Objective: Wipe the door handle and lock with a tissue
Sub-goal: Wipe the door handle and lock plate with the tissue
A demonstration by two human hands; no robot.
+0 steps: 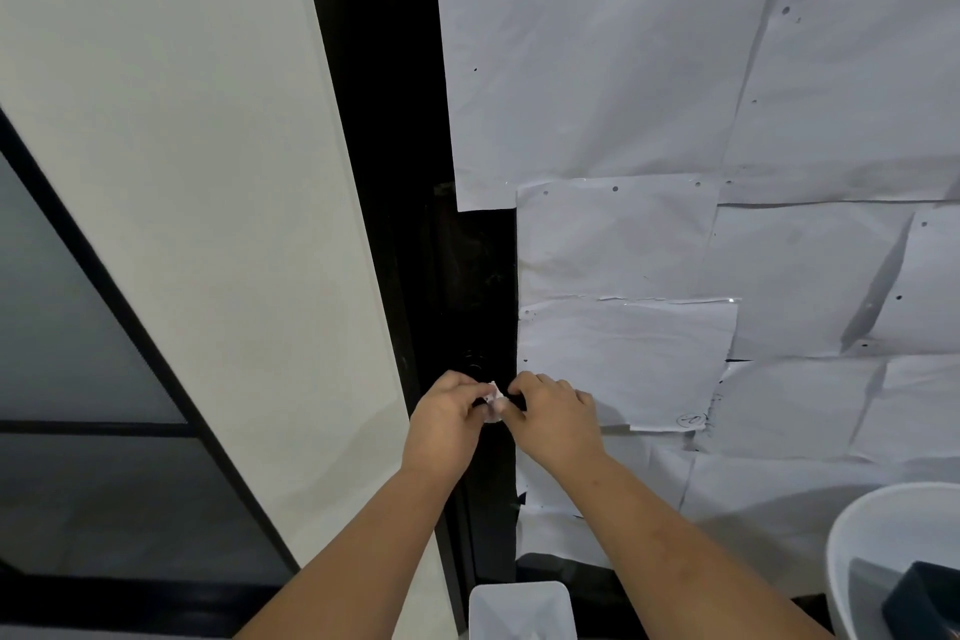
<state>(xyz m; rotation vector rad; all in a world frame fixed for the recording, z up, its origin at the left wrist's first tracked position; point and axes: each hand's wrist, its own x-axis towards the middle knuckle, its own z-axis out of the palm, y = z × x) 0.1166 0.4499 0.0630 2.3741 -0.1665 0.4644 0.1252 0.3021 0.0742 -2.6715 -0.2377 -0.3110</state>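
Both hands meet at the dark door strip, at 6 o'clock of the view. The left hand (447, 418) and right hand (553, 411) pinch a small tissue (493, 403) between them, against the black lock (475, 369). Wiping looks underway; the handle is too dark to make out, so I cannot judge how much remains.

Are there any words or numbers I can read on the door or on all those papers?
No text here is clear enough to read.
Circled scribble on the corner of one paper sheet by the right hand: handwritten, too small and blurred to read.
Tissue between the right hand and the left hand: faint marks, no readable words.
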